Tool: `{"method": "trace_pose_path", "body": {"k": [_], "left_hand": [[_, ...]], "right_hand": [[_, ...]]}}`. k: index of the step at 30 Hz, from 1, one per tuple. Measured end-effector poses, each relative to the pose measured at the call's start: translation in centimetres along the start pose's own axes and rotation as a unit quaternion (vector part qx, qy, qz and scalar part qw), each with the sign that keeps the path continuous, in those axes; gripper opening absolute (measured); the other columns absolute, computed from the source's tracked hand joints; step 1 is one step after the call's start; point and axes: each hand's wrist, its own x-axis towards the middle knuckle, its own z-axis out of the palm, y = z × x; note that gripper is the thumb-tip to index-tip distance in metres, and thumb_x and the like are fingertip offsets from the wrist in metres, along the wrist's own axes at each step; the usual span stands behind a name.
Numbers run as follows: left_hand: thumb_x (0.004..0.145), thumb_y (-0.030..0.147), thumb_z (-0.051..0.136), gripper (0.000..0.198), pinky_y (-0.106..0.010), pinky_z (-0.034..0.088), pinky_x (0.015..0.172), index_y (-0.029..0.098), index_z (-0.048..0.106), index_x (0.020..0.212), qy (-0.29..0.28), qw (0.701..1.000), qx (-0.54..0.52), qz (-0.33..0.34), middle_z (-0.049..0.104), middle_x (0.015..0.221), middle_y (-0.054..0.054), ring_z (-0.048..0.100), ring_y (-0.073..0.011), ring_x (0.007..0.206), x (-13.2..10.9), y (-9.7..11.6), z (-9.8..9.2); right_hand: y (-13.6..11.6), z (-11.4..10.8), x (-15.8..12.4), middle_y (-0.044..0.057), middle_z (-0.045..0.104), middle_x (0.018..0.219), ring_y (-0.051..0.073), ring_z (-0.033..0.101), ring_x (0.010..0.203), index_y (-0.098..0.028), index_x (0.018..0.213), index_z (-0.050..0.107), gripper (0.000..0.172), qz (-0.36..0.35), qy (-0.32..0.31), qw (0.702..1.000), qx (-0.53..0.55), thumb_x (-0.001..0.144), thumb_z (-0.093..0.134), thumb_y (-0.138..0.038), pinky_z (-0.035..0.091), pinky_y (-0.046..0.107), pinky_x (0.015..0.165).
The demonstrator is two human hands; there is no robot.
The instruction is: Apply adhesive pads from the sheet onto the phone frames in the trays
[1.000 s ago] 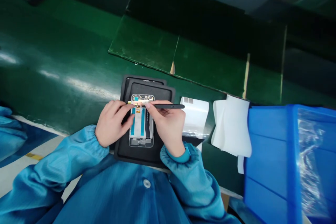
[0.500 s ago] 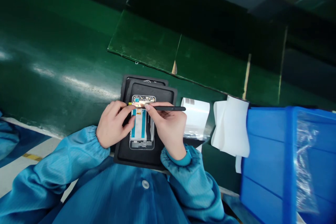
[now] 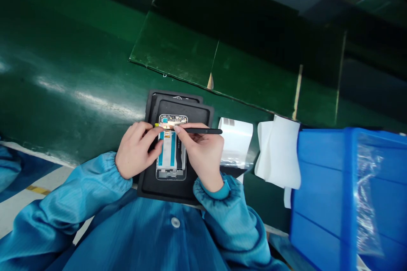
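Note:
An opened phone (image 3: 168, 152), its circuit board, blue strips and black ribbon exposed, lies on a black tray (image 3: 148, 186). My left hand (image 3: 135, 148) holds the phone at its left edge, with the index fingertip on the board and the thumb lower down. My right hand (image 3: 205, 150) pinches a slim black pen-shaped tool (image 3: 206, 131). Its tip reaches the board beside my left index finger; I cannot tell whether it is a spudger or tweezers. A small yellow tab (image 3: 157, 125) sticks out near my left fingertips.
Another black tray (image 3: 152, 95) shows behind the first. To the right, a glossy white film sheet (image 3: 237, 137) and white paper sheets (image 3: 280, 152) lie on the green bench (image 3: 79, 76). Farther right stands a blue bin (image 3: 321, 178) with clear plastic (image 3: 365, 203) in it.
Almost nothing differs. The view has shifted very slightly, and the tail of the black tool has moved a little to the left. Both hands stay at the phone.

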Motion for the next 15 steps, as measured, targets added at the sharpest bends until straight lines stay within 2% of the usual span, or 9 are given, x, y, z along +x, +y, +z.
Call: {"method": "trace_pose_path", "body": {"k": [6,11,13,15], "left_hand": [[0.094,0.026,0.057,0.03,-0.036,0.043,0.071,0.016,0.068,0.12,-0.02,0.996,0.076,0.047,0.06,0.094,-0.009,0.052,-0.0221,0.081,0.2,0.3,-0.5],[0.094,0.025,0.058,0.032,-0.037,0.035,0.066,0.02,0.067,0.124,-0.039,0.977,0.19,0.09,0.063,0.089,-0.007,0.051,-0.0228,0.078,0.5,1.0,-1.2],[0.094,0.025,0.059,0.034,-0.038,0.034,0.066,0.019,0.067,0.126,-0.043,0.967,0.226,0.11,0.064,0.088,-0.007,0.051,-0.0234,0.078,0.6,1.4,-1.5],[0.093,0.025,0.059,0.036,-0.039,0.034,0.066,0.016,0.066,0.127,-0.051,0.959,0.247,0.132,0.064,0.088,-0.007,0.051,-0.0236,0.078,0.7,1.7,-1.7]], "right_hand": [[0.3,0.0,0.0,0.004,0.079,0.085,0.019,0.074,0.072,-0.021,0.083,0.076,0.016,-0.016,-0.007,1.0,-0.011,0.082,0.078,-0.036,0.06,0.03,0.064],[0.2,0.1,0.0,0.004,0.079,0.084,0.019,0.074,0.071,-0.02,0.086,0.076,0.018,-0.012,-0.014,1.0,-0.009,0.081,0.078,-0.038,0.06,0.03,0.064],[-0.3,-0.1,-0.2,0.003,0.079,0.084,0.018,0.074,0.07,-0.021,0.086,0.077,0.016,-0.018,0.005,1.0,0.0,0.081,0.079,-0.036,0.06,0.03,0.064],[-1.2,-0.8,-0.6,0.002,0.079,0.084,0.018,0.074,0.071,-0.022,0.087,0.077,0.012,-0.031,0.05,0.998,0.015,0.081,0.08,-0.032,0.061,0.029,0.065]]}}
